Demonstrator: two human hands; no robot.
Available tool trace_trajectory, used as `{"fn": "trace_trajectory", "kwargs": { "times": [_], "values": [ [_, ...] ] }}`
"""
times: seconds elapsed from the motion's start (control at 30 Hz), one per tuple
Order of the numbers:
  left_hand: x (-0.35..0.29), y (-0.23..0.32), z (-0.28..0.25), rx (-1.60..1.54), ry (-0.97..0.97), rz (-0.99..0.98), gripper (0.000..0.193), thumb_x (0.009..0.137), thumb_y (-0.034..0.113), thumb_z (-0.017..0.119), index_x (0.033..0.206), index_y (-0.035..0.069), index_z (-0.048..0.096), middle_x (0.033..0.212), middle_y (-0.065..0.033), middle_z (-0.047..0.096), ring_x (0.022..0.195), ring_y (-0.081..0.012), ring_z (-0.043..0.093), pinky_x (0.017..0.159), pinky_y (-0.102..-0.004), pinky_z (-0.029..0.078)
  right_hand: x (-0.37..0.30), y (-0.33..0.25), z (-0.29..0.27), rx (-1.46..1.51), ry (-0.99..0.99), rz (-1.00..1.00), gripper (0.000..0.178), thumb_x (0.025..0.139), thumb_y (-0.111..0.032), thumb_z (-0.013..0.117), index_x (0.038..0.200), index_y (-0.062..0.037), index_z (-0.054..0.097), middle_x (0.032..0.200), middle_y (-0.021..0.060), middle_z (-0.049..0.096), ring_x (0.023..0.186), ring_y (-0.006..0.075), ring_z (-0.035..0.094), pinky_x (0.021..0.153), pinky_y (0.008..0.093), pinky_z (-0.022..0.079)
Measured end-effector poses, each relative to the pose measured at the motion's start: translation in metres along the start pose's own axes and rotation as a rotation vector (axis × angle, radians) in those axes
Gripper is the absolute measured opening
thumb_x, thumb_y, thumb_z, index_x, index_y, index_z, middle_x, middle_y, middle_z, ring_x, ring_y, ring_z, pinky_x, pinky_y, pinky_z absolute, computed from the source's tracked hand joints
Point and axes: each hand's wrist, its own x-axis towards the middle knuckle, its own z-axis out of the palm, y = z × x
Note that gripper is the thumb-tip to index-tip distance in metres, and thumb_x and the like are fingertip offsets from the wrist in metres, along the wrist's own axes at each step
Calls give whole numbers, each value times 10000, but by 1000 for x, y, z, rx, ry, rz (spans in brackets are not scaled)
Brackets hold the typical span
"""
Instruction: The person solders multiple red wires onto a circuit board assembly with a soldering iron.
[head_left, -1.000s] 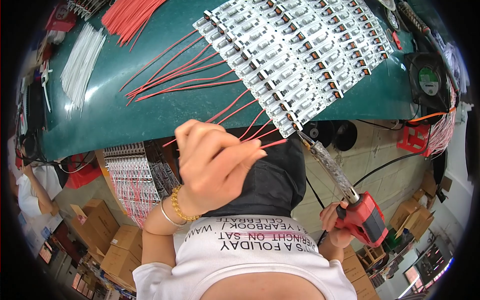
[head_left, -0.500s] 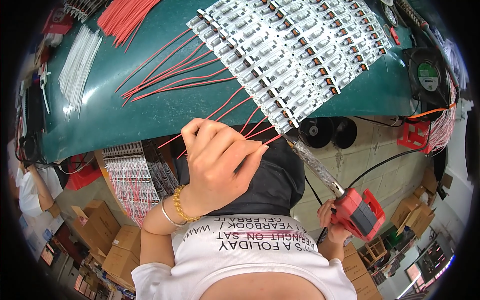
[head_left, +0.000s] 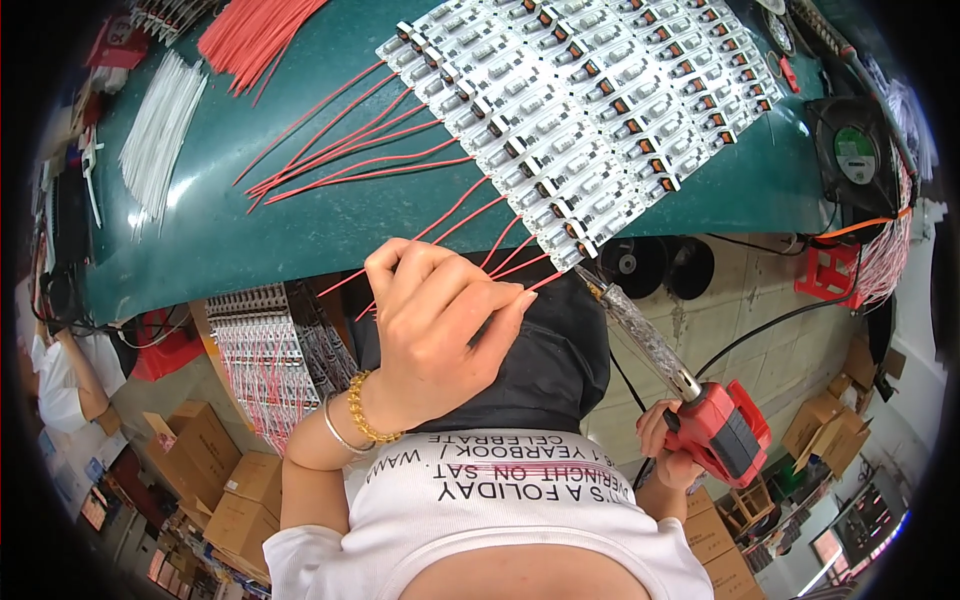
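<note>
Iron [head_left: 642,328] has moved left, tip [head_left: 582,272] now beside the corner of the board [head_left: 535,130]. We see left hand [head_left: 435,325] pinching a red wire [head_left: 547,280] there, right hand [head_left: 677,467] gripping the handle [head_left: 725,435]. Slack pinch could misplace the wire; stray tip could burn fingers [head_left: 508,318].

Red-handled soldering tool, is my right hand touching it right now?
Touching. The head view shows the right hand gripping the red-handled soldering tool by its handle, with no visible gap between them.
</note>
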Motion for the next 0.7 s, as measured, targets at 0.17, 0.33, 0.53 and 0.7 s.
{"fn": "trace_trajectory", "kwargs": {
  "times": [0.17, 0.33, 0.53, 0.7],
  "values": [
    [2, -1, -4, 18, 4, -2, 171, 671, 44, 819, 767, 85, 684, 709, 0, 589, 707, -202, 527, 804, -374, 359, 14, -3, 2, -237, -96, -48, 830, 796, -722, 601, 1181, 12, 561, 520, -25, 492, 459, 136, 496, 527, 307, 446],
    [11, -26, -75, -63, -300, -53, 146, 696, 137, 817, 743, 87, 689, 688, -13, 579, 716, -207, 558, 806, -353, 407, 35, 2, 1, -147, -123, -184, 847, 867, -635, 592, 1379, 13, 404, 527, -23, 474, 440, 128, 472, 512, 301, 436],
    [77, -105, -160, -3, 87, -323, 157, 821, 165, 734, 793, 17, 687, 686, -85, 618, 636, -217, 580, 627, -333, 468, 70, -8, 28, -126, -95, -307, 749, 914, -557, 585, 1338, 38, 421, 528, -5, 474, 421, 123, 455, 468, 267, 416],
    [126, -153, -77, 607, 163, 111, 143, 785, 197, 733, 827, 76, 667, 809, -56, 598, 840, -258, 559, 811, -401, 416, 105, 1, 32, -100, -206, -395, 715, 937, -506, 576, 1324, 69, 402, 522, 11, 459, 416, 126, 446, 460, 263, 422]
  ]
}}
